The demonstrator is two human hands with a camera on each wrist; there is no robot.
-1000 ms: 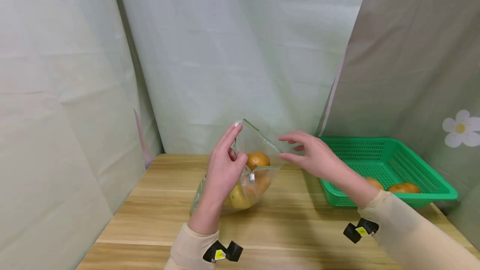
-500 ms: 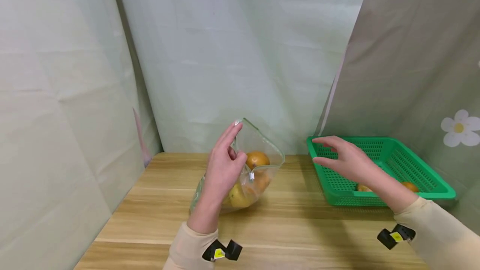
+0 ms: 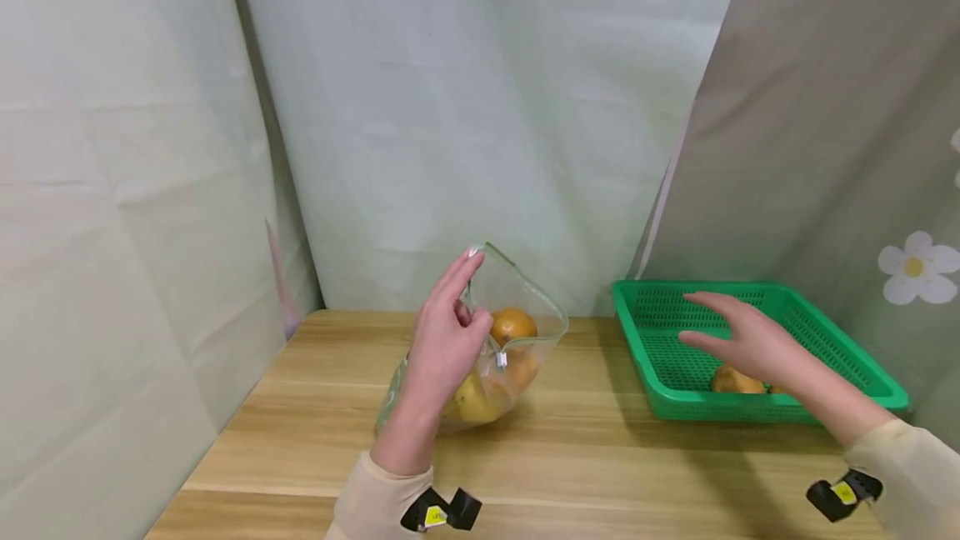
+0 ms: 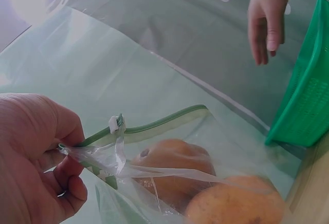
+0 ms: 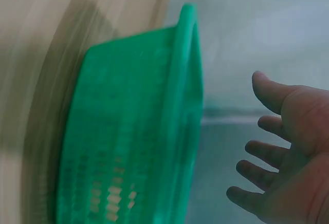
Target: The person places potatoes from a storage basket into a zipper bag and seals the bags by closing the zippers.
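Observation:
A clear zip bag (image 3: 487, 357) with a green seal strip stands on the wooden table (image 3: 570, 457), its mouth held up. Several oranges (image 3: 513, 326) lie inside it. My left hand (image 3: 444, 340) pinches the bag's rim (image 4: 115, 136) near the white slider between thumb and fingers. My right hand (image 3: 742, 338) hovers open above the green basket (image 3: 660, 394), fingers spread, holding nothing. An orange (image 3: 735, 380) lies in the basket just below that hand. In the right wrist view the open right hand (image 5: 280, 162) is beside the blurred basket (image 5: 144, 131).
Pale green cloth walls close in the table at the back and left. A grey cloth with white flowers (image 3: 911, 267) hangs at the right behind the basket. Bare wood lies in front of the bag and the basket.
My right hand has left the bag's mouth and moved right, over the green basket. The left hand and the bag have stayed in place.

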